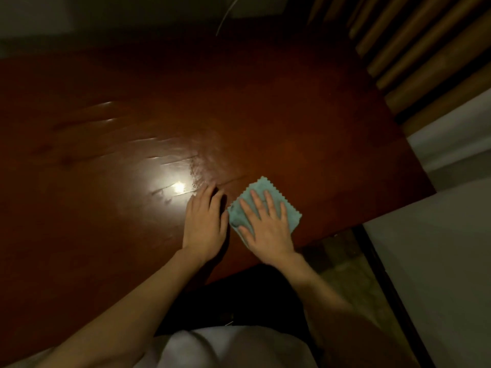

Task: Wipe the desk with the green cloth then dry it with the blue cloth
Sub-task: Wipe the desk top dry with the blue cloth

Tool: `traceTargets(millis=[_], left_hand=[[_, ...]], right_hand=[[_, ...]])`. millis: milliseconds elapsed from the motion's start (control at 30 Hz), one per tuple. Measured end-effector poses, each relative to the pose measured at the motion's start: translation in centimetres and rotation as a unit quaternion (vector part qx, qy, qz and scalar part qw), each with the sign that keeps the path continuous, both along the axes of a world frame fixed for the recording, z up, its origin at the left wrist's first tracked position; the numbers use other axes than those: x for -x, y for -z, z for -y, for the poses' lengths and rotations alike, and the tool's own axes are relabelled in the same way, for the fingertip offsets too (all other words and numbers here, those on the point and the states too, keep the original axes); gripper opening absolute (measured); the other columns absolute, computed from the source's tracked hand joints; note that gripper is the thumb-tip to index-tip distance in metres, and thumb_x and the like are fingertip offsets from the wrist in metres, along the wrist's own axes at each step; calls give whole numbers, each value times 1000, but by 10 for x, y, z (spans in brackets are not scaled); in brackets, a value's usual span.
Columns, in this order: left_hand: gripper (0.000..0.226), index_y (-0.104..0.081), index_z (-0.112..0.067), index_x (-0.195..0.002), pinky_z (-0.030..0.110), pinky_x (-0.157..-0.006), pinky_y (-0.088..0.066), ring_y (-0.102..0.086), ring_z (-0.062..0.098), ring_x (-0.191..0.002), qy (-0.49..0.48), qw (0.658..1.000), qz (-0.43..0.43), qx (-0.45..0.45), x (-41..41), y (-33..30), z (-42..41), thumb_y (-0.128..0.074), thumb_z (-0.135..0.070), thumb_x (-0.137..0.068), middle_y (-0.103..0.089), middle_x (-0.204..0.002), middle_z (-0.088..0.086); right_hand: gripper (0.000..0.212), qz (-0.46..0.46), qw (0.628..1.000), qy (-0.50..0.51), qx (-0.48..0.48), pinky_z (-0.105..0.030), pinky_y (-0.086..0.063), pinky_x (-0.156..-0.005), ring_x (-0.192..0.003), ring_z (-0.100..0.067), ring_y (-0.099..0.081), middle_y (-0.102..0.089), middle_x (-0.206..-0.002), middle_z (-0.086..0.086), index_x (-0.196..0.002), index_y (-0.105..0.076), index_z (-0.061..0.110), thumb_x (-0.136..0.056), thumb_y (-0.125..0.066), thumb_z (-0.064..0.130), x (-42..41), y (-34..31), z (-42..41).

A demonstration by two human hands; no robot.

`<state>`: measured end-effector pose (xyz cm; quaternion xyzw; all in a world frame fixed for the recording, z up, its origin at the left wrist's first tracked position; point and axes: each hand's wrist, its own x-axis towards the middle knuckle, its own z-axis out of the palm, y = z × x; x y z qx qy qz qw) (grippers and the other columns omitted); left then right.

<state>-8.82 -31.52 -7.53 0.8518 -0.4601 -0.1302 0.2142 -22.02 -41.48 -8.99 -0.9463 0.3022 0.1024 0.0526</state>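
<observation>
The right hand (265, 224) lies flat on a small cloth (291, 212) with zigzag edges, fingers straight and spread, palm pressing it onto the desk (305, 123) near the front right corner. Spreading the fingers like this probably keeps the thin cloth from bunching and puts pressure across most of it as it wipes. The cloth looks pale blue-green in this dim light; whether it is the green one or the blue one I cannot tell for sure. It sits directly under the right hand, its far corner and right edge showing beyond the fingertips. The left hand (204, 224) rests on the bare wood just beside the cloth, fingers relaxed and close together, holding nothing; it seems placed there to steady the body. Left of it, a bright reflection (178, 187) shows streaks on the surface, possibly wetness. No second cloth is in view.
</observation>
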Motion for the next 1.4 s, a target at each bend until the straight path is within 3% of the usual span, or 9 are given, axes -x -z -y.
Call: traceTargets(millis=[133,267,500,767,900,1000,1067,1233,1400], left_hand=[[45,-43,-5,-134,48,-111,-22,-24,30,-137,-7,1000,-1,-1,17,1,26,-49,-19,-92,-34,-146,16],[48,-40,-6,-137,46,-112,-17,-21,29,-138,-46,999,-4,-2,40,0,56,-49,-19,-92,-31,-148,16],[44,-47,-1,-128,49,-104,-30,-35,36,-130,-149,989,2,-22,51,12,83,-36,-25,-93,-41,-140,21],[48,-34,-8,-141,47,-112,-11,-13,28,-141,-153,985,50,-55,64,18,85,-31,-30,-98,-24,-152,15],[47,-35,-7,-141,47,-111,-13,-16,29,-141,-154,984,58,-66,64,17,86,-32,-28,-98,-26,-151,16],[50,-35,-8,-141,45,-111,-13,-16,28,-140,-157,982,67,-76,63,16,85,-27,-31,-97,-26,-151,15],[51,-36,-8,-140,45,-111,-13,-17,29,-140,-157,983,63,-73,64,15,86,-26,-32,-96,-27,-150,15],[54,-39,-8,-138,45,-111,-14,-18,28,-140,-169,981,59,-71,66,12,89,-22,-35,-94,-29,-150,15],[58,-33,-11,-143,40,-112,-7,-9,20,-142,-161,981,58,-94,65,15,89,-16,-38,-94,-22,-153,10]], right_hand=[[68,12,994,111,-4,-58,-14,-110,-143,-30,-8,-15,-156,-5,-148,-19,26,-89,-13,59,46,-1,63],[65,19,987,156,20,-62,-22,-106,-140,-36,-18,-22,-154,-10,-147,-19,22,-90,-20,55,71,1,48],[62,30,996,-79,-20,-57,-18,-108,-140,-32,-22,-28,-153,-3,-144,-34,28,-86,-22,49,23,-1,64],[63,23,996,82,8,-60,-8,-109,-142,-36,-5,-9,-156,-9,-146,-6,24,-92,-12,56,117,4,119],[66,0,997,-59,-49,-57,12,-106,-141,-35,13,9,-157,-3,-148,2,27,-91,-11,59,68,-8,96],[65,-1,982,-177,-66,-58,2,-111,-143,-31,7,-2,-158,0,-149,-10,30,-93,-16,61,54,-9,107],[64,30,987,-149,-47,-58,-10,-110,-143,-31,-10,-19,-156,-1,-147,-24,30,-91,-19,62,77,-4,122],[66,3,996,-92,-13,-57,-7,-106,-140,-36,-15,-22,-154,-6,-147,-22,26,-90,-23,61,124,2,135],[65,-18,991,-128,-42,-54,11,-107,-142,-31,15,12,-156,0,-146,6,33,-90,-9,63,24,-7,169]])
